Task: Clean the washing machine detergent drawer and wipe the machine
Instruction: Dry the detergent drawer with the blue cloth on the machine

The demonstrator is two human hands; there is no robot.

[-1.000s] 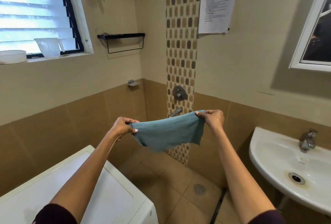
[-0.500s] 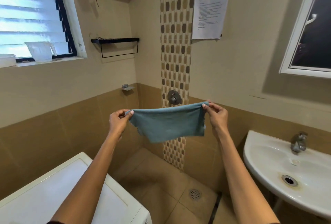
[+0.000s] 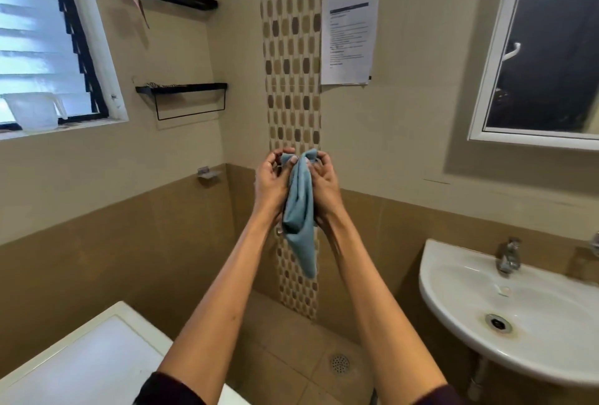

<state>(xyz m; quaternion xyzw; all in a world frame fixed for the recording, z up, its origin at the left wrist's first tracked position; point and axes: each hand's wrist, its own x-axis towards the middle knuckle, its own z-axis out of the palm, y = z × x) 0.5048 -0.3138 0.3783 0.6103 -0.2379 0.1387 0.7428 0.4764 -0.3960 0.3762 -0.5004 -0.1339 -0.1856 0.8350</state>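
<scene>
With the left grip [image 3: 270, 185] and right grip [image 3: 325, 185] pinching the blue cloth [image 3: 299, 210] bunched between them, high above the washing machine [image 3: 81, 365] at lower left, a slack pinch could drop it onto the floor [image 3: 285, 369].

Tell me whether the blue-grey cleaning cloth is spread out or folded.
Folded. The blue-grey cleaning cloth hangs doubled in a narrow drape between the left hand and right hand, which pinch its top corners side by side.
</scene>
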